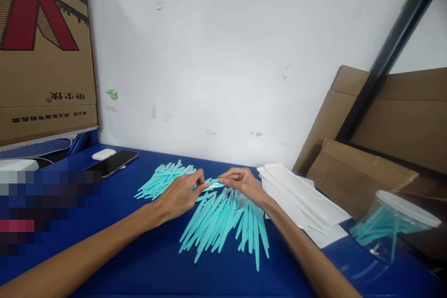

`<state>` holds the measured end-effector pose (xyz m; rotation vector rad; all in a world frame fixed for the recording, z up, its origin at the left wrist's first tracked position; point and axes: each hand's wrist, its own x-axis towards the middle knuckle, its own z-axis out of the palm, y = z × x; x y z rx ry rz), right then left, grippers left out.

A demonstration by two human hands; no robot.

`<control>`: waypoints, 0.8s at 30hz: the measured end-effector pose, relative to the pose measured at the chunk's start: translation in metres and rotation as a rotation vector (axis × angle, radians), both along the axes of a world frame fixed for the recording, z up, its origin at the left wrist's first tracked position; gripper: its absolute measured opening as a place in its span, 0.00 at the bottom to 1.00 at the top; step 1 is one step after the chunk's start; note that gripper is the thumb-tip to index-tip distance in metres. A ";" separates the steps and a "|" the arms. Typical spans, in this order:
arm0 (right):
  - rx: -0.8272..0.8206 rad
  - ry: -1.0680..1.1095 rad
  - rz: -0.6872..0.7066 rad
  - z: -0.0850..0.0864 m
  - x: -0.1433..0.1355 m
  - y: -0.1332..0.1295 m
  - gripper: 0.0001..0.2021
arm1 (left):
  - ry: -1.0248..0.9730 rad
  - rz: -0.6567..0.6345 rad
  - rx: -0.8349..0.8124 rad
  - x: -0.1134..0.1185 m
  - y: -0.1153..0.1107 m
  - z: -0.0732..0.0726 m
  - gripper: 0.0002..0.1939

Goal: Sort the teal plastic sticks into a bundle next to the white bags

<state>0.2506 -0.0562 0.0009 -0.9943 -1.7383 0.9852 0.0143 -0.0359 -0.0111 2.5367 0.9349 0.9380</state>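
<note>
My left hand (183, 191) and my right hand (244, 184) meet above the table. Between their pinched fingertips is a slim turquoise plastic stick (214, 186), its ends partly hidden by the fingers. Right below my hands, a large fanned pile of the same turquoise sticks (213, 223) lies with the tapered ends toward me; some upper ends look clear. To the left, partly behind my left hand, is a second pile of turquoise sticks (164, 179).
White paper sleeves or envelopes (293, 195) lie on the right, beside a clear tub (387, 233) of turquoise sticks tipped on its side. A phone (113, 163) and white case (104, 154) rest on the blue table (139, 251). Cardboard (356, 172) leans at right; a carton (45, 70) stands left.
</note>
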 end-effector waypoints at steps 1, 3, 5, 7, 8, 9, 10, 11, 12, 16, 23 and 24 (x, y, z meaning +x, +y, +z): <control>-0.004 0.006 -0.003 0.000 0.000 0.000 0.13 | 0.002 0.000 0.005 0.000 0.000 0.000 0.11; -0.006 0.009 -0.009 -0.001 0.001 0.001 0.13 | 0.007 0.001 0.016 0.000 0.001 -0.001 0.11; 0.007 -0.008 -0.008 0.000 0.000 0.001 0.14 | 0.011 0.004 0.027 0.000 0.001 -0.001 0.11; 0.018 -0.030 0.010 0.001 -0.002 0.000 0.15 | 0.005 0.009 0.038 0.002 0.001 0.000 0.11; 0.022 -0.036 0.016 0.001 -0.003 -0.001 0.17 | 0.001 0.014 0.045 0.003 0.000 0.000 0.11; 0.024 -0.036 0.019 0.002 -0.004 -0.001 0.18 | -0.002 0.022 0.053 0.004 -0.001 0.001 0.11; 0.022 -0.030 0.016 0.002 -0.005 -0.002 0.20 | -0.002 0.035 0.062 0.004 -0.001 0.002 0.11; 0.019 -0.023 0.007 0.002 -0.006 -0.002 0.21 | 0.002 0.055 0.074 0.005 -0.001 0.003 0.11; 0.017 -0.019 -0.007 0.002 -0.005 -0.002 0.21 | 0.012 0.084 0.089 0.005 0.000 0.004 0.11; 0.018 -0.010 -0.095 0.003 0.001 0.002 0.24 | 0.121 0.287 0.192 -0.001 0.011 0.006 0.11; 0.070 -0.024 -0.252 -0.001 0.015 0.014 0.21 | 0.399 0.491 0.336 -0.015 0.031 0.005 0.15; 0.073 -0.034 -0.260 -0.002 0.015 0.015 0.21 | 0.373 0.462 0.349 -0.015 0.030 0.005 0.17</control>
